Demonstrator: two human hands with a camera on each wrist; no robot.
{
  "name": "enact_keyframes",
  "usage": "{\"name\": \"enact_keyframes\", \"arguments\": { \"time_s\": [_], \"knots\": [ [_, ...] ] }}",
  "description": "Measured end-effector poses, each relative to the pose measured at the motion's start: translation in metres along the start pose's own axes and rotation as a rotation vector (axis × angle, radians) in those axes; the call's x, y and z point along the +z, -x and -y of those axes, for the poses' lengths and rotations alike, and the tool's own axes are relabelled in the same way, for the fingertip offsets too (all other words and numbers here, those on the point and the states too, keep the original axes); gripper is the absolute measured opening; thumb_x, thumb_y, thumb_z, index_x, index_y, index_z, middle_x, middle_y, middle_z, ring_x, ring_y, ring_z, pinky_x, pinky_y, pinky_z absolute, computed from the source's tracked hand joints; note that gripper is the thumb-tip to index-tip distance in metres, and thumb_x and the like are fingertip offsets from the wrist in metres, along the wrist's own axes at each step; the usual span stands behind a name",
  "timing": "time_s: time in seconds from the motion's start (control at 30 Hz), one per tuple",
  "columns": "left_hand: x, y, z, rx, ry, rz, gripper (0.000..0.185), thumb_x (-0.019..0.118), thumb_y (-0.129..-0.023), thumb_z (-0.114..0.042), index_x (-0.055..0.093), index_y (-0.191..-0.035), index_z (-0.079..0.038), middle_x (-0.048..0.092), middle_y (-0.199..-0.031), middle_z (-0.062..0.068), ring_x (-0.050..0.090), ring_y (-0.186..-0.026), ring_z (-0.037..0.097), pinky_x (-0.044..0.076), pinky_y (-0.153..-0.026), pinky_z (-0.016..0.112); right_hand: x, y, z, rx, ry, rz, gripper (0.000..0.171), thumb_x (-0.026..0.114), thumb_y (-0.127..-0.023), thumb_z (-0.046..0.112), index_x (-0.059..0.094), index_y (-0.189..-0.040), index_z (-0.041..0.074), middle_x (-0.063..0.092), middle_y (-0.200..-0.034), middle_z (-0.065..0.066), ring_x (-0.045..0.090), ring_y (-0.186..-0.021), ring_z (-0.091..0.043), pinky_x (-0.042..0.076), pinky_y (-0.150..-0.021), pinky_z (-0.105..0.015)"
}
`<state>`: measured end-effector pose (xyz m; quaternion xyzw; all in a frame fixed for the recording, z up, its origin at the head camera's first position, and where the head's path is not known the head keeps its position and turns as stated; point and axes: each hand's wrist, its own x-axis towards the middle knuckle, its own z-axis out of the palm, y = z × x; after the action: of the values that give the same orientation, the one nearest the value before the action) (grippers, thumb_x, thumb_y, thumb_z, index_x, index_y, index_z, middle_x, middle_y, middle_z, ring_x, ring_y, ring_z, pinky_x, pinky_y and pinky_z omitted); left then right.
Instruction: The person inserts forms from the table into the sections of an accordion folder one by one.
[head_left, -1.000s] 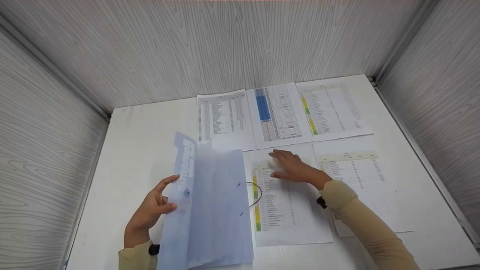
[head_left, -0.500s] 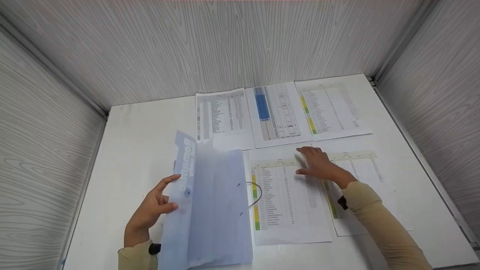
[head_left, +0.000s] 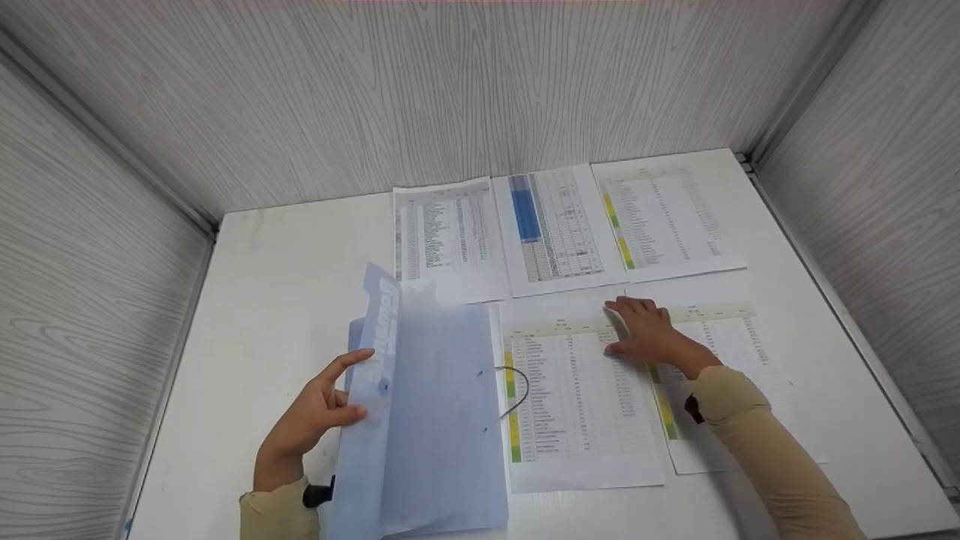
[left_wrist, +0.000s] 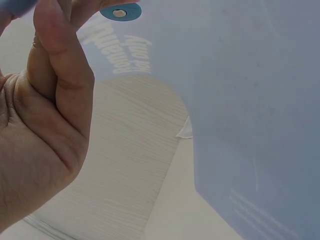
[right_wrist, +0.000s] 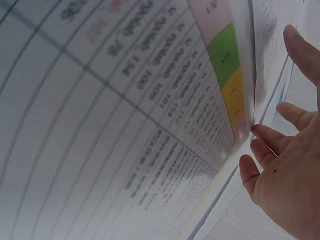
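Note:
A translucent blue plastic folder lies at the front centre of the table with its cover flap raised. My left hand grips the flap's left edge between thumb and curled fingers. In the left wrist view, white lettering and a round snap button show on the plastic. A thin curved fastener prong sticks out from the folder's right side over a printed sheet. My right hand reaches with spread fingers over that sheet's upper right edge, where it meets the neighbouring sheet; nothing is in its grasp.
Along the back of the white table lie three more printed sheets: a grey table, one with a blue block, and a yellow-green striped list. Wood-grain panels enclose the back and both sides.
My right hand has moved right, from over the middle of the near sheet to its right edge. The folder's raised flap, held by my left hand, has shifted slightly right.

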<state>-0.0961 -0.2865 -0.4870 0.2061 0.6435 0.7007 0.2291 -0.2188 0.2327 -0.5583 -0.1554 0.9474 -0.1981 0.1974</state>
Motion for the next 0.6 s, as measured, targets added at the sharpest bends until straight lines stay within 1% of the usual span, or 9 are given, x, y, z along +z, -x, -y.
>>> {"name": "enact_keyframes", "arguments": {
  "time_s": [0.03, 0.1, 0.2, 0.27, 0.33, 0.5, 0.6],
  "knots": [
    [0.0000, -0.0003, 0.0002, -0.006, -0.002, -0.002, 0.071, 0.055, -0.088, 0.008, 0.031, -0.149, -0.019, 0.073, -0.086, 0.002, 0.070, -0.079, 0.010, 0.057, -0.074, 0.030, 0.0008, 0.0001, -0.0010, -0.002, 0.001, 0.001, 0.087, 0.072, -0.084, 0.039, 0.026, -0.151, 0.008, 0.021, -0.155, -0.023, 0.015, -0.140, -0.049, 0.015, -0.104, -0.065],
    [0.0001, -0.0009, 0.0006, -0.016, -0.003, -0.005, 0.070, 0.056, -0.088, 0.008, 0.032, -0.148, -0.021, 0.074, -0.090, 0.004, 0.071, -0.082, 0.013, 0.057, -0.074, 0.031, 0.0022, 0.0006, -0.0027, -0.004, 0.001, 0.006, 0.087, 0.071, -0.085, 0.039, 0.025, -0.151, 0.008, 0.019, -0.156, -0.023, 0.014, -0.140, -0.049, 0.014, -0.104, -0.065],
    [0.0003, -0.0012, 0.0013, -0.017, -0.008, -0.008, 0.070, 0.056, -0.088, 0.008, 0.032, -0.148, -0.023, 0.074, -0.087, 0.003, 0.071, -0.080, 0.012, 0.057, -0.074, 0.031, 0.0032, 0.0015, -0.0033, -0.005, 0.007, 0.009, 0.087, 0.070, -0.086, 0.038, 0.023, -0.152, 0.008, 0.017, -0.156, -0.023, 0.014, -0.140, -0.049, 0.014, -0.104, -0.065],
    [0.0001, -0.0008, 0.0018, -0.007, -0.003, -0.003, 0.071, 0.055, -0.089, 0.008, 0.032, -0.148, -0.022, 0.073, -0.084, 0.002, 0.070, -0.077, 0.010, 0.057, -0.074, 0.029, 0.0034, 0.0018, -0.0024, -0.001, 0.013, 0.014, 0.087, 0.070, -0.086, 0.038, 0.022, -0.152, 0.009, 0.017, -0.157, -0.022, 0.014, -0.140, -0.048, 0.014, -0.104, -0.065],
    [-0.0005, -0.0004, 0.0023, -0.001, 0.011, 0.004, 0.071, 0.055, -0.088, 0.009, 0.031, -0.148, -0.021, 0.073, -0.085, 0.002, 0.070, -0.077, 0.010, 0.056, -0.074, 0.029, 0.0034, 0.0016, -0.0009, -0.003, 0.045, 0.017, 0.087, 0.069, -0.087, 0.039, 0.021, -0.153, 0.008, 0.017, -0.157, -0.022, 0.015, -0.140, -0.048, 0.016, -0.103, -0.065],
    [-0.0028, -0.0014, 0.0031, -0.005, 0.036, 0.015, 0.072, 0.054, -0.088, 0.009, 0.031, -0.148, -0.022, 0.073, -0.095, 0.006, 0.071, -0.085, 0.014, 0.057, -0.075, 0.031, 0.0034, 0.0009, 0.0012, 0.012, 0.128, 0.018, 0.088, 0.068, -0.087, 0.043, 0.022, -0.153, 0.006, 0.020, -0.156, -0.021, 0.020, -0.138, -0.048, 0.020, -0.101, -0.065],
    [-0.0040, -0.0028, 0.0035, -0.010, 0.023, 0.015, 0.072, 0.054, -0.088, 0.009, 0.032, -0.148, -0.023, 0.073, -0.095, 0.005, 0.071, -0.086, 0.015, 0.057, -0.075, 0.032, 0.0030, 0.0010, 0.0020, 0.035, 0.119, 0.016, 0.090, 0.068, -0.086, 0.043, 0.022, -0.153, 0.006, 0.020, -0.157, -0.019, 0.020, -0.138, -0.047, 0.020, -0.101, -0.064]
  ]
}}
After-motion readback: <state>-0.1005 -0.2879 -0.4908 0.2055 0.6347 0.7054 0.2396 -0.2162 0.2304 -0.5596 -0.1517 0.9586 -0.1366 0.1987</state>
